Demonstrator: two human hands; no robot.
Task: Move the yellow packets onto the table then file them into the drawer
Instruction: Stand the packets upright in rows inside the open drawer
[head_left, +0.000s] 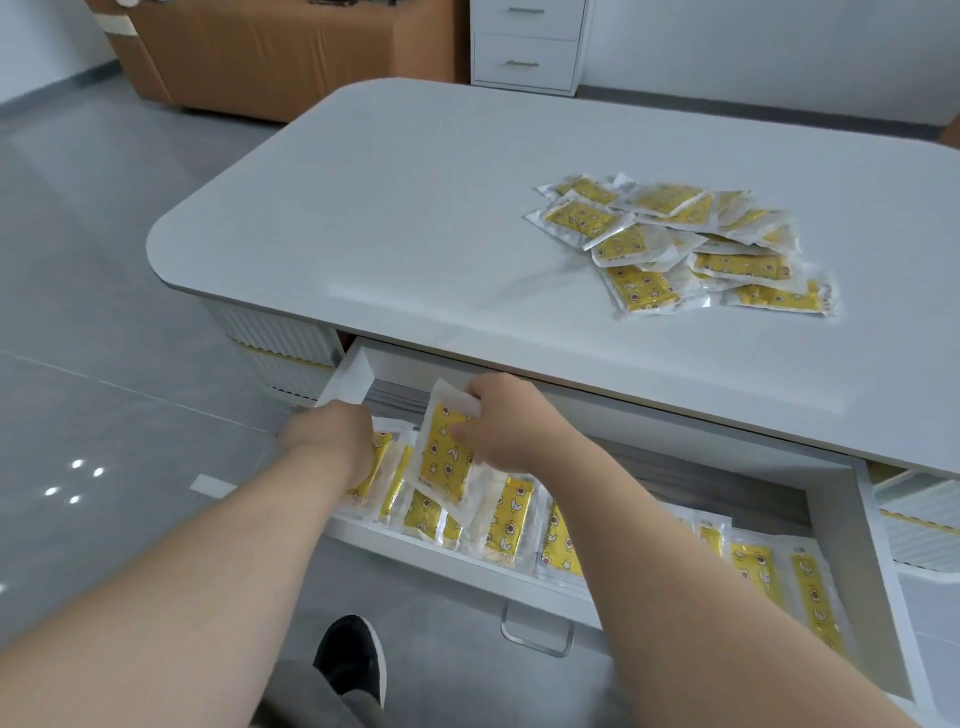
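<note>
Floor (104, 312): grey glossy tiles, filling the 7 to 11 o'clock sector. One pale joint line crosses it at 9 o'clock. A cluster of bright light reflections (75, 480) and a small pale rectangular patch (212, 486) lie at 8 o'clock.

Brown box-like unit (270, 57): stands on the floor at 11 o'clock, with a pale strip at its left corner. Box or seat, cannot tell.

White cabinet (527, 47): at 12 o'clock, just right of the brown unit. Two drawer fronts are visible, each with a metal bar handle.

Pale wall (779, 52): at 1 o'clock, behind the cabinet.

Black shoe (353, 660): on the floor at 6 o'clock.
</note>
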